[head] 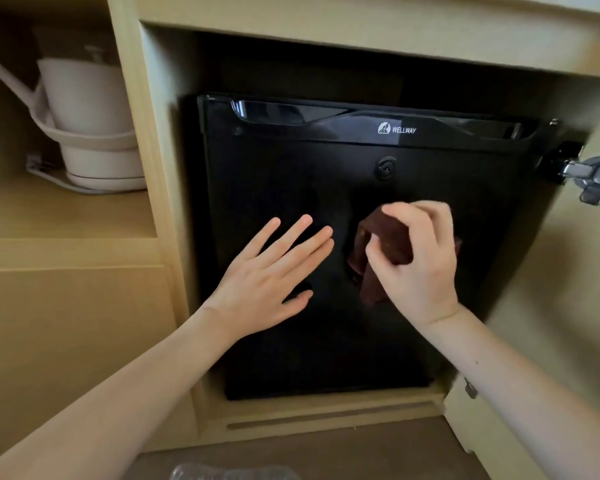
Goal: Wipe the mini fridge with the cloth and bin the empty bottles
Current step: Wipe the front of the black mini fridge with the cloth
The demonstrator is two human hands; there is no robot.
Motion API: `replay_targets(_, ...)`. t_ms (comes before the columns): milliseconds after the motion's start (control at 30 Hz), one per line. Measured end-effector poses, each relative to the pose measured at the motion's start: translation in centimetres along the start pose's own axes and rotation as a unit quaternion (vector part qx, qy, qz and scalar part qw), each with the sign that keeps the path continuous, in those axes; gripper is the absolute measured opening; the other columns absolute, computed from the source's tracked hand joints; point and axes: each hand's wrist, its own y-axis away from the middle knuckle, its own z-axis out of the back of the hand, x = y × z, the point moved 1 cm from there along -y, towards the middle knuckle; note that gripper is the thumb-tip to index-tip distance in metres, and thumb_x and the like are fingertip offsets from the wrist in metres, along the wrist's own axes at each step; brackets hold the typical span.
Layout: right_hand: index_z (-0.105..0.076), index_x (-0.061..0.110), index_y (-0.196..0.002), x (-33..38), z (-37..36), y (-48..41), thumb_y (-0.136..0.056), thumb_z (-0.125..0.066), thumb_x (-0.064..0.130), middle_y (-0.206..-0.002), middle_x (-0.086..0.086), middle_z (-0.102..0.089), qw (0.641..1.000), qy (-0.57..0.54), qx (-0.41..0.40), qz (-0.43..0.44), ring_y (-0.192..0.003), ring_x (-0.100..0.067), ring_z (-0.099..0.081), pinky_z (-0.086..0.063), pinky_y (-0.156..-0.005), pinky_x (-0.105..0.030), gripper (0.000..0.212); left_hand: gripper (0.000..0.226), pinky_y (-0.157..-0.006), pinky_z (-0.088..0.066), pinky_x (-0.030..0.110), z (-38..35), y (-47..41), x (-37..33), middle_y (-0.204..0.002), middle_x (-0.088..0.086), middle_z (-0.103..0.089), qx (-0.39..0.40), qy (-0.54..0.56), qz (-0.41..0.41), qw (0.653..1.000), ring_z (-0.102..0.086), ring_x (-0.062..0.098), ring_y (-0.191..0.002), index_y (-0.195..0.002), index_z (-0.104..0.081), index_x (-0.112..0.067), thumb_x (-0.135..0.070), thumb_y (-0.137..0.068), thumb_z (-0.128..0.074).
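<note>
Soft, warm light of moderate strength is recorded, falling from the viewer's side onto the cabinet [326, 32], whose pale wood is evenly lit. The recess above the mini fridge [291, 174] is lost in deep shadow, and little detail is held in its black door. Glare streaks are noted along the door's glossy top strip and on the metal hinge [593, 174]. The shelf [66, 209] with the kettle [87, 109] is dim and slightly soft. Motion blur is seen on the right hand [420, 258] and the cloth [378, 251]. The left hand [274, 271] is rendered sharper. Straight cabinet edges are bowed toward the frame borders.
</note>
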Motion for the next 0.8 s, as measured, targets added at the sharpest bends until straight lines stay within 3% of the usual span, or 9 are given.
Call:
replay_targets(67,-0.055,0.011,-0.118,-0.1,-0.8,-0.5,-0.083,-0.069,0.010,-0.112,-0.004,-0.045,0.999,-0.003,-0.027,-0.033,-0.101,-0.010,-0.047,-0.043,-0.090,-0.019,0.038,0.074,-0.124,-0.003,0.044,-0.4,0.5,-0.2,-0.164,-0.001,-0.015,-0.001,0.004,-0.003,1.000,-0.006,0.022,-0.153,-0.156,-0.023,-0.017,-0.045,-0.094,-0.051)
replay_targets(167,-0.053,0.012,-0.119,0.6,-2.4,3.5,-0.082,-0.070,0.014,-0.110,-0.008,-0.050,0.999,-0.002,-0.006,-0.042,-0.098,-0.019,-0.052,-0.044,-0.088,-0.021,0.041,0.074,-0.123,-0.002,0.043,-1.0,0.5,-0.4,-0.165,-0.002,-0.012,-0.016,0.021,0.010,1.000,-0.006,0.021,-0.153,-0.157,-0.021,-0.018,-0.045,-0.094,-0.050)
replay_targets(333,-0.050,0.015,-0.119,0.5,-2.2,12.3,-0.073,-0.082,0.011,-0.112,-0.010,-0.048,0.969,0.034,0.232,0.078,-0.095,-0.028,-0.053,-0.051,-0.085,-0.035,0.056,0.075,-0.123,-0.001,0.043,-1.2,0.5,-0.3,-0.165,-0.003,-0.008,-0.029,0.029,0.012,0.999,-0.006,0.021,-0.153,-0.157,-0.019,-0.018,-0.044,-0.093,-0.050)
replay_targets(400,-0.050,0.014,-0.121,0.4,-1.8,12.0,-0.081,-0.075,0.012,-0.108,-0.014,-0.055,0.955,0.039,0.276,0.107,-0.094,-0.029,-0.054,-0.053,-0.082,-0.038,0.048,0.076,-0.123,-0.002,0.042,-1.0,0.5,-0.3,-0.165,-0.003,-0.009,-0.029,0.036,0.012,0.999,-0.007,0.021,-0.153,-0.157,-0.020,-0.019,-0.043,-0.093,-0.052)
replay_targets(467,-0.053,0.012,-0.121,0.7,-1.4,9.7,-0.087,-0.068,0.011,-0.106,-0.014,-0.056,0.965,0.030,0.239,0.108,-0.093,-0.029,-0.054,-0.050,-0.081,-0.038,0.038,0.076,-0.124,-0.002,0.042,-1.0,0.6,-0.3,-0.165,-0.004,-0.009,-0.028,0.041,0.014,0.999,-0.008,0.021,-0.153,-0.157,-0.020,-0.019,-0.043,-0.093,-0.053)
replay_targets(633,-0.057,0.013,-0.116,0.4,-1.1,1.6,-0.088,-0.066,0.009,-0.107,-0.006,-0.045,1.000,0.015,0.003,0.019,-0.089,-0.025,-0.055,-0.047,-0.082,-0.026,0.030,0.073,-0.124,-0.003,0.042,-1.1,0.6,-0.3,-0.164,-0.003,-0.013,-0.033,0.043,0.015,0.998,-0.008,0.021,-0.153,-0.156,-0.023,-0.018,-0.043,-0.093,-0.051)
replay_targets(733,-0.056,0.014,-0.115,0.8,-2.5,2.0,-0.086,-0.066,0.012,-0.105,-0.007,-0.047,0.999,0.002,-0.028,-0.037,-0.087,-0.022,-0.053,-0.045,-0.080,-0.022,0.031,0.073,-0.123,-0.005,0.043,-1.2,0.6,-0.3,-0.164,-0.003,-0.014,-0.035,0.048,0.016,0.998,-0.009,0.021,-0.153,-0.156,-0.023,-0.018,-0.043,-0.093,-0.051)
replay_targets(800,-0.055,0.014,-0.115,1.3,-3.1,5.2,-0.082,-0.069,0.014,-0.105,-0.006,-0.046,0.999,0.010,0.017,-0.029,-0.087,-0.022,-0.052,-0.044,-0.079,-0.023,0.035,0.073,-0.123,-0.005,0.043,-1.1,0.5,-0.3,-0.165,-0.003,-0.013,-0.035,0.047,0.018,0.998,-0.009,0.021,-0.153,-0.156,-0.023,-0.018,-0.043,-0.093,-0.051)
